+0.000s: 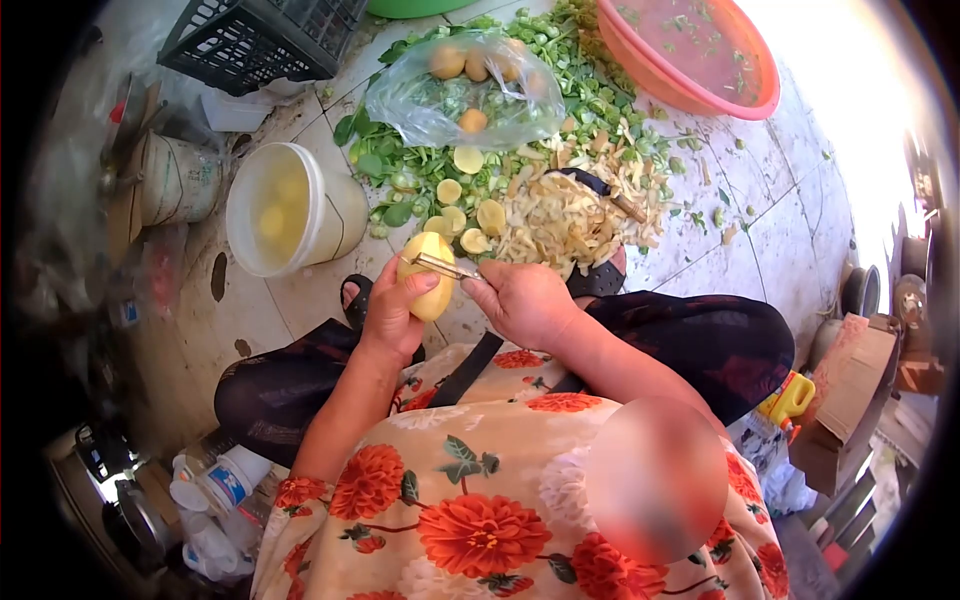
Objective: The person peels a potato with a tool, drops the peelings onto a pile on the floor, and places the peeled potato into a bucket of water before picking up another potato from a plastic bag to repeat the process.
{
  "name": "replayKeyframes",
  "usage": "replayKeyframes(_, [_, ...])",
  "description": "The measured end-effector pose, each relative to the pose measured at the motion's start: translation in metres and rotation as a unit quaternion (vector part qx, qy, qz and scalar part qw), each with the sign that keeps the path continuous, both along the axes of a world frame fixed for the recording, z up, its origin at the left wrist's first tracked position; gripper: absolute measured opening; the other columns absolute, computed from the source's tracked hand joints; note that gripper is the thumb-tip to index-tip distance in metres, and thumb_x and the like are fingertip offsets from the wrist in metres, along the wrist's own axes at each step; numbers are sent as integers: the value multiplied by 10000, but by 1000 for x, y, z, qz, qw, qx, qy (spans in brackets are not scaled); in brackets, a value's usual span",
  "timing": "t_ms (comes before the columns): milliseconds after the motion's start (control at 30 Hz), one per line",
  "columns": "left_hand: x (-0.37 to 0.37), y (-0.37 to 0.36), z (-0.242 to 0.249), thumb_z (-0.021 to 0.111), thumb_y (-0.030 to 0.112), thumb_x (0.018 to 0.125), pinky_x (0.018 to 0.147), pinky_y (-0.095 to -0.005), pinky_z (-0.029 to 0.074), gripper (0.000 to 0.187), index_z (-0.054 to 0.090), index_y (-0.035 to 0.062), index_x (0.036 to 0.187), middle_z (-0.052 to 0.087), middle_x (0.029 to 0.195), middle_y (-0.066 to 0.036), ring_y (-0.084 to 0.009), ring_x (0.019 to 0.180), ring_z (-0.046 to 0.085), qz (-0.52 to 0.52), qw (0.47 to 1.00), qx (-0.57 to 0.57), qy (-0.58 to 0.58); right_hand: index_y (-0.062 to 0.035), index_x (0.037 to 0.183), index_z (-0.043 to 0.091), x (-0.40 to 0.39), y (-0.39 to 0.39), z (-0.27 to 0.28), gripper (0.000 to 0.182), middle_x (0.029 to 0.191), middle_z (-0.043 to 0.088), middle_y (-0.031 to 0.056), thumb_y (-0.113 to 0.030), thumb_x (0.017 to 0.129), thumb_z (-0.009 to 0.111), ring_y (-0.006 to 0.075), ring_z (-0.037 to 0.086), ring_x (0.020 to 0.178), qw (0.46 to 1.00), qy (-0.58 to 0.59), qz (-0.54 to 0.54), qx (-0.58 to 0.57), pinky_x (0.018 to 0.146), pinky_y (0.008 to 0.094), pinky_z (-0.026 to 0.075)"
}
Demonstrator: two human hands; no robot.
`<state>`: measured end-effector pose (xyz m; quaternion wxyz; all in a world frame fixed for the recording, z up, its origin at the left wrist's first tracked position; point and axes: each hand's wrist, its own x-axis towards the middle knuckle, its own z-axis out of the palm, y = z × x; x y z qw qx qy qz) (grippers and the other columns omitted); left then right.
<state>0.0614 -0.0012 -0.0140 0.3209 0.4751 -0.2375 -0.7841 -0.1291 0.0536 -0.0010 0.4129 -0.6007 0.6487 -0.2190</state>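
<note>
A peeled yellow potato (pixel 431 298) stands upright in my left hand (pixel 392 312), whose fingers wrap its left side. My right hand (pixel 525 303) grips a metal peeler (pixel 450 267), and the peeler's head lies against the upper part of the potato. Just beyond my hands is a heap of pale peelings (pixel 560 222), with several round yellow slices (pixel 490 217) at its left edge. Behind them a clear plastic bag (pixel 405 100) holds several brown potatoes (pixel 448 62).
A white bucket (pixel 345 215) with yellow pieces in liquid stands at the left. Green trimmings (pixel 590 75) spread across the tiled floor (pixel 790 225). A pink basin (pixel 772 85) of water is at the back right, a black crate (pixel 255 45) at the back left, a cardboard box (pixel 845 400) at the right.
</note>
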Motion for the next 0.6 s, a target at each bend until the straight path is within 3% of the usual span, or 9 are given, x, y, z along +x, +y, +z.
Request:
replayKeyframes(100, [3,3,0,736,114,691,864,-304,493,610,497,5,1241,599,1106,-86,-195,998,593,-9,1000,8,-11,-38,824,621,1,-2,-9,412,753,649,202,-411,947,494,407,634,762,999,25,18,33,689,502,494])
replayKeyframes(167, [6,5,-2,689,243,733,804,-388,560,659,456,-10,1295,571,1138,-134,-246,938,626,-130,989,-72,18,-32,866,639,-8,-10,-38,421,778,658,204,-414,950,482,402,638,802,990,92,-28,102,726,498,497])
replayKeyframes(200, [4,4,0,689,243,733,804,-388,560,659,456,-10,1295,571,1138,-134,-246,938,626,-135,988,-75,18,-32,866,639,-8,-10,-37,421,778,658,204,-414,950,482,402,638,802,990,92,-34,100,726,498,497])
replayKeyframes(333, [1,3,9,670,254,749,748,-451,582,691,399,69,1358,553,1136,-126,-282,914,637,-39,999,6,36,-11,883,629,-7,-10,-20,433,779,656,215,-416,945,491,411,635,805,994,16,-88,63,738,495,497])
replayKeyframes(433, [0,2,12,716,201,746,721,-423,581,714,377,107,1367,548,1164,-97,-249,955,614,-35,996,40,75,-19,851,619,-1,0,-1,412,754,650,215,-401,947,496,415,634,765,998,-22,-57,33,705,499,499])
replayKeyframes(500, [-2,5,9,748,157,719,689,-424,584,755,372,88,1370,547,1157,-98,-250,926,621,-33,999,8,11,-32,825,610,7,5,6,394,732,648,208,-387,952,495,411,636,736,1000,18,19,-2,676,499,500])
replayKeyframes(600, [4,2,8,752,87,679,711,-408,575,787,376,69,1370,555,1136,-96,-249,958,609,-89,996,14,22,-43,833,627,2,-3,-6,385,748,655,200,-379,957,485,402,641,737,996,69,-16,45,673,492,504])
